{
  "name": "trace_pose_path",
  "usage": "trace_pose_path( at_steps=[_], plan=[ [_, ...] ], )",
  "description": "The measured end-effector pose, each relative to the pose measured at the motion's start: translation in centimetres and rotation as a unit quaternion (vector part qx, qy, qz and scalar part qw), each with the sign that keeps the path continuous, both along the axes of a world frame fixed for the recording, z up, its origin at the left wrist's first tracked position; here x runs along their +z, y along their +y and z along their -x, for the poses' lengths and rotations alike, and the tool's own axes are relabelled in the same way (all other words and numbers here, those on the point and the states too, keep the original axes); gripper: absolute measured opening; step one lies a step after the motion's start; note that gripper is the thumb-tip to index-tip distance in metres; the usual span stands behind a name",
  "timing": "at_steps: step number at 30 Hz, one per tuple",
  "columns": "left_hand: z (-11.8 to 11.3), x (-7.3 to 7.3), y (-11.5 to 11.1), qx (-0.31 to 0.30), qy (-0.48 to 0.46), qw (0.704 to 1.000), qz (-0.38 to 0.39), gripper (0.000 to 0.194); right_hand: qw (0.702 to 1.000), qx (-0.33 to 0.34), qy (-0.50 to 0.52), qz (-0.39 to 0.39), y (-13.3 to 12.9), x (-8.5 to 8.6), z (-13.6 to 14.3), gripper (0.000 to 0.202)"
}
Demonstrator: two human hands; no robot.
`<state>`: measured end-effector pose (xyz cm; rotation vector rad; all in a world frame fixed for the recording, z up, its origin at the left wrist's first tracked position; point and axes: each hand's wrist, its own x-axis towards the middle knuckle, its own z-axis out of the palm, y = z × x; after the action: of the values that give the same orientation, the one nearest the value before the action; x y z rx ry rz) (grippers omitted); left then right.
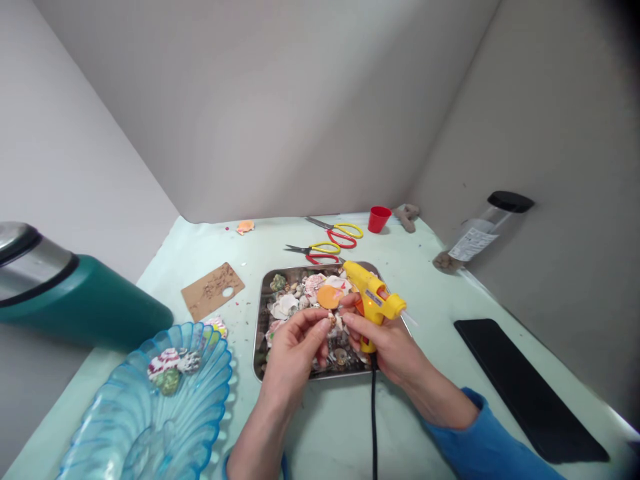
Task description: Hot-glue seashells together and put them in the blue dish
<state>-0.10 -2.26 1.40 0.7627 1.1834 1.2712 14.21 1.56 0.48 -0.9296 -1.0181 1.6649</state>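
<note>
Over a metal tray (259, 360) of shells and small stones, both hands come close together. My left hand (299, 343) pinches a small brownish shell piece (331, 321) between thumb and fingertips. The yellow glue gun (373, 293) is in my right hand (385, 340), its nozzle pointing up and left and its black cord running down toward me. The thumb and index finger of that hand reach out beside the small piece; whether they touch it is unclear. An orange disc (330, 297) lies among white and pink shells just beyond my fingertips.
Two pairs of scissors (320, 250) and a red cup (379, 219) lie behind the tray. At left are a blue scalloped dish (200, 413), a green bottle (115, 300) and a brown card (213, 291). At right are a black slab (525, 387) and a clear jar (483, 233).
</note>
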Motion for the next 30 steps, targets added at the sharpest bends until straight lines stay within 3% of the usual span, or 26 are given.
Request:
trace_pose_path(
  at_steps=[15, 24, 30],
  plan=[
    [-0.05, 0.33, 0.02, -0.001, -0.001, 1.000, 0.003, 0.034, 0.998, 0.055, -0.017, -0.021, -0.16, 0.18, -0.24, 0.021],
    [0.05, 0.22, 0.03, -0.017, -0.007, 1.000, 0.009, 0.037, 0.999, 0.049, -0.020, -0.013, -0.34, 0.48, -0.14, 0.019],
    [0.10, 0.49, -0.16, -0.021, -0.023, 0.999, 0.014, 0.035, 1.000, -0.012, -0.015, 0.001, -0.16, 0.28, 0.14, 0.025]
  ],
)
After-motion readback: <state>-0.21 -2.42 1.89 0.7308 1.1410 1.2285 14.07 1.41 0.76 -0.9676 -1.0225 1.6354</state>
